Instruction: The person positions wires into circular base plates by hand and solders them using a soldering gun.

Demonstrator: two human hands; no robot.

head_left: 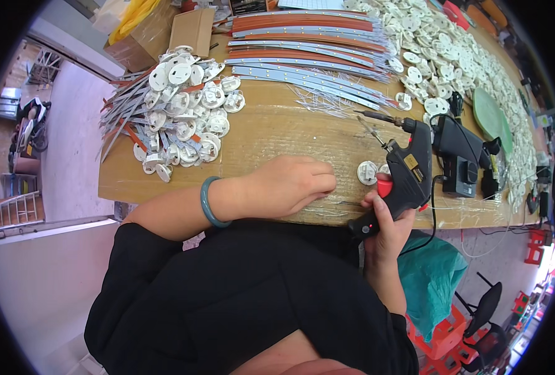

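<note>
My right hand (pixel 390 231) is wrapped round the handle of a black soldering gun (pixel 420 159) with a red trigger. The gun's tip points up and to the left, over the table. My left hand (pixel 296 184) rests at the table's near edge, a bangle on its wrist. Its fingers are curled down, and whatever they may hold is hidden. Between my hands lies a round white end cap (pixel 367 172) with metal parts on it. A second one sits partly behind the gun.
LED strips with white end caps (pixel 180 103) are heaped at the left. Bare LED strips (pixel 309 56) lie in rows at the back. Many loose caps (pixel 443 56) cover the right side, near a green dish (pixel 491 114) and a black power adapter (pixel 459 176). A cardboard box (pixel 143 47) stands back left.
</note>
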